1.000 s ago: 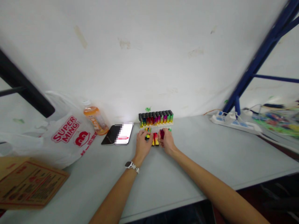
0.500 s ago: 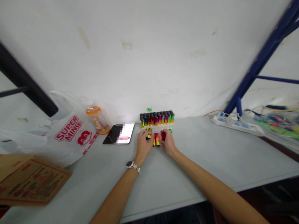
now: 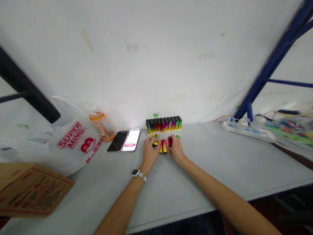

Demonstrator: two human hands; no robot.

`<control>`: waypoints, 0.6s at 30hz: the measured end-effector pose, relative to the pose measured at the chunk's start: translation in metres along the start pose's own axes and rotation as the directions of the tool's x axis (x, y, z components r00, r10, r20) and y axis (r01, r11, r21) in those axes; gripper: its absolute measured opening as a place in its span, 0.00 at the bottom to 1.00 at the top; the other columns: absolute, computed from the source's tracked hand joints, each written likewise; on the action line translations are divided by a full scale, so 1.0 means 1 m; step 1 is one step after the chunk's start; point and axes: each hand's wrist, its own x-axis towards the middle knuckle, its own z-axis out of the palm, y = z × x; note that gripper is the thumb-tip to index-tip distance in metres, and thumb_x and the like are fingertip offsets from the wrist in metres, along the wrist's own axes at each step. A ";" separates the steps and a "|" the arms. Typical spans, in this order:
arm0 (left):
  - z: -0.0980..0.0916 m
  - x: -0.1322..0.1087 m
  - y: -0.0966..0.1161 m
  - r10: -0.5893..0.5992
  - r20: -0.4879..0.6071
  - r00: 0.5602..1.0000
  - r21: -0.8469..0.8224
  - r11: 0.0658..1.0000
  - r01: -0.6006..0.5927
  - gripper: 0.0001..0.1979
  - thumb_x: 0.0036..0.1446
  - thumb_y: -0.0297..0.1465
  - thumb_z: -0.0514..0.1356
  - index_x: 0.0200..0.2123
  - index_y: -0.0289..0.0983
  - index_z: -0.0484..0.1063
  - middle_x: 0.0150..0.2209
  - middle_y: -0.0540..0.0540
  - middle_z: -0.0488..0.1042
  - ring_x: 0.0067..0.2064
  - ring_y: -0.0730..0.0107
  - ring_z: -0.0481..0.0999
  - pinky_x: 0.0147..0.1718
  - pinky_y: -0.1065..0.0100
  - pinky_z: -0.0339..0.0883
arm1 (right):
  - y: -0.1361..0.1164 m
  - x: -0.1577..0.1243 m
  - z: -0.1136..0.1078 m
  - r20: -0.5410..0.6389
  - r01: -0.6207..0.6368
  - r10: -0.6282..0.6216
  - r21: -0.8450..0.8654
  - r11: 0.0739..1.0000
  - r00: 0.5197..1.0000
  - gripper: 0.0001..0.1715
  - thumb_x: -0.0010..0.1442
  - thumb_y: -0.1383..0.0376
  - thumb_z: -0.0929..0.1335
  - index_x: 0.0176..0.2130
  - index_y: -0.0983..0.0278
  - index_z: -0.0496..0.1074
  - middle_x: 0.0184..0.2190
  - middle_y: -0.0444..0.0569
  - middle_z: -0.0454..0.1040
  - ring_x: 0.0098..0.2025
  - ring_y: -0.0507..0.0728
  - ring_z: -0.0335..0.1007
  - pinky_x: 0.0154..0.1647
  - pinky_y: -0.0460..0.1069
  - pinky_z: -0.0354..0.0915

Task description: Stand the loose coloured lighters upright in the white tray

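Observation:
Close-packed rows of shiny multicoloured lighters with black tops (image 3: 164, 124) stand upright in a pale tray (image 3: 168, 133) against the wall. In front of it, red-and-yellow lighters (image 3: 163, 147) lie on the table between my hands. My left hand (image 3: 151, 150) rests with thumb and fingers apart around a green-and-yellow lighter (image 3: 155, 140), its thumb beside the red-and-yellow ones. Closed fingers of my right hand (image 3: 176, 148) pinch a dark red lighter (image 3: 170, 141). A green end of another lighter (image 3: 178, 137) shows just behind that hand.
Left of my hands lies a tablet-like device (image 3: 117, 142), partly blurred out. Beyond it stand an orange drink bottle (image 3: 102, 125), a white plastic bag (image 3: 73, 143) and a cardboard box (image 3: 36, 189). A white power strip (image 3: 249, 130) with cables sits at the right by a blue post (image 3: 266, 68).
The dark red lighter in my right hand has tilted or shifted slightly. My left hand stays in place, and the view has moved a little.

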 end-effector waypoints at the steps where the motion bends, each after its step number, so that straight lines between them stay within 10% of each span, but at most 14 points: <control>1: 0.000 0.000 0.000 0.002 0.000 1.000 -0.001 1.000 -0.002 0.09 0.59 0.35 0.58 0.32 0.38 0.75 0.36 0.44 0.73 0.43 0.60 0.71 0.48 0.57 0.65 | -0.001 0.000 0.000 -0.013 0.018 -0.018 -0.006 1.000 1.000 0.25 0.61 0.54 0.55 0.17 0.60 0.57 0.09 0.38 0.49 0.11 0.49 0.44 0.12 0.43 0.41; 18: 0.001 0.000 -0.002 0.003 -0.006 1.000 0.012 1.000 -0.003 0.09 0.59 0.35 0.58 0.31 0.38 0.75 0.36 0.44 0.73 0.43 0.61 0.71 0.48 0.57 0.65 | 0.006 0.002 -0.004 -0.004 0.031 -0.031 0.000 1.000 1.000 0.25 0.62 0.53 0.56 0.19 0.60 0.58 0.10 0.38 0.49 0.12 0.49 0.45 0.12 0.44 0.40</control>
